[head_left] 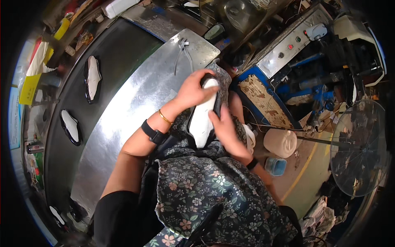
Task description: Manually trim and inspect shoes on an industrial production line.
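Observation:
A black shoe upper with a white underside [202,117] rests bottom-up over my lap, on the dark floral apron [201,185]. My left hand [196,88] is closed round its far end, thumb pressed on the white face. At the shoe's right side, my right hand [226,131] grips the edge with the thumb near the white face; its other fingers are mostly hidden. Beyond my left hand, pincers [183,55] with long thin handles lie on the shiny metal worktop [135,90].
On the dark conveyor belt [119,45] to the left lie similar shoes, such as a far one [93,78] and a nearer one [71,126]. A blue machine with a button panel [288,47] stands right. A beige container [279,143], blue tub [275,166] and round fan guard [358,148] are nearby.

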`<state>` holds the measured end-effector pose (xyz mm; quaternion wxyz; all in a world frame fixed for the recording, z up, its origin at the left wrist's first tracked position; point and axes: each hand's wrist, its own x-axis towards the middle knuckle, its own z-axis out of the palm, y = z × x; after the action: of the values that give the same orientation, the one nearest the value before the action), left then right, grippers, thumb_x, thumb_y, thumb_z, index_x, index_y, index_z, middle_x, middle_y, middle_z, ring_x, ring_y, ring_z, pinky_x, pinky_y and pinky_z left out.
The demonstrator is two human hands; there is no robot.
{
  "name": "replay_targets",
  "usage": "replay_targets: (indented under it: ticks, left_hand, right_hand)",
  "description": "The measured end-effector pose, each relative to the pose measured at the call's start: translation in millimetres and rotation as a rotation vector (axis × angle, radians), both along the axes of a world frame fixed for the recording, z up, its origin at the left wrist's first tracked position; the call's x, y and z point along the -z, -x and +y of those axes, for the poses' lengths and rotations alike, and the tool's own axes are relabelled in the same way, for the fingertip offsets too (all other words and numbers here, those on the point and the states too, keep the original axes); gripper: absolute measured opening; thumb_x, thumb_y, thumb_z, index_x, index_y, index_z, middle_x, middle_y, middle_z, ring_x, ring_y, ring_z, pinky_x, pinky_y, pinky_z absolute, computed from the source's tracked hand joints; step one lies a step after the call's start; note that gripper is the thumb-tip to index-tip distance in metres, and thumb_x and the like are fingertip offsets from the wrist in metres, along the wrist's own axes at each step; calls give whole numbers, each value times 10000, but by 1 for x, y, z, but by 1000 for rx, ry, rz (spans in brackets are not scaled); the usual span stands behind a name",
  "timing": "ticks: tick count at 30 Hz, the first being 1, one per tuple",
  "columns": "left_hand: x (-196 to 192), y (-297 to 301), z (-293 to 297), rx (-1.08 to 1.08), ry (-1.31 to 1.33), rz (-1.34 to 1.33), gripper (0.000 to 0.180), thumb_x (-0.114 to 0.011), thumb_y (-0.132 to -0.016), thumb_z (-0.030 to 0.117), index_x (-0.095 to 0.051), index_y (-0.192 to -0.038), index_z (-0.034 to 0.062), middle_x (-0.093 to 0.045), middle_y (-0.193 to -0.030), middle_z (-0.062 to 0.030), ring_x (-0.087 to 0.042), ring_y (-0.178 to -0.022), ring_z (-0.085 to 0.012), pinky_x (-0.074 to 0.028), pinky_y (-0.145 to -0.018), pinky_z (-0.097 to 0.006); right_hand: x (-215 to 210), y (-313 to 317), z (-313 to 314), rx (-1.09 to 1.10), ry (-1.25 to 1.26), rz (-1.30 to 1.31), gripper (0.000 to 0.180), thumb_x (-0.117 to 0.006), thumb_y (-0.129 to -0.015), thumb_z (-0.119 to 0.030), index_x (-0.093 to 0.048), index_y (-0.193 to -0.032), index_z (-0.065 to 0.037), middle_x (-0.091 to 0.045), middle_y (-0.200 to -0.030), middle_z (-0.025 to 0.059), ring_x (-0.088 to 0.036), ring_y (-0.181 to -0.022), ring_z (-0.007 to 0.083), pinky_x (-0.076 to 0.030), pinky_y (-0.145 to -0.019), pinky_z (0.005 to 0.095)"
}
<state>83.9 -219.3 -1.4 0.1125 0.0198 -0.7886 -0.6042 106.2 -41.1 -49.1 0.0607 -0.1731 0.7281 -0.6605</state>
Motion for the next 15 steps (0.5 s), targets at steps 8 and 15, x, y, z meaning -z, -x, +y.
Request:
replay_targets:
  ticks: [8, 15]
  left_hand:
    - [15, -9, -16, -21, -632, -306, 428, -714, -837, 85, -534, -1226, 86, -622, -980, -35, -606, -874, -135, -499, -758, -274]
    - [23, -31, 1, -17, -849, -356, 411, -680, -866, 49, -505, -1236, 81, -619, -1006, -42, -609, -865, -131, -501, -768, -246]
  right_hand:
    - [-35, 55, 31, -363, 69, -598, 362, -511, -997, -299, -635, -1041, 39, -694, -939, 80, -626, -815, 119, -503, -756, 291]
    - [-13, 30, 5, -267, -262, -917, 683, -246, -1019, -549, -601, -1218, 0, -661, -1152, 126, -629, -1030, 268, -466, -910, 334]
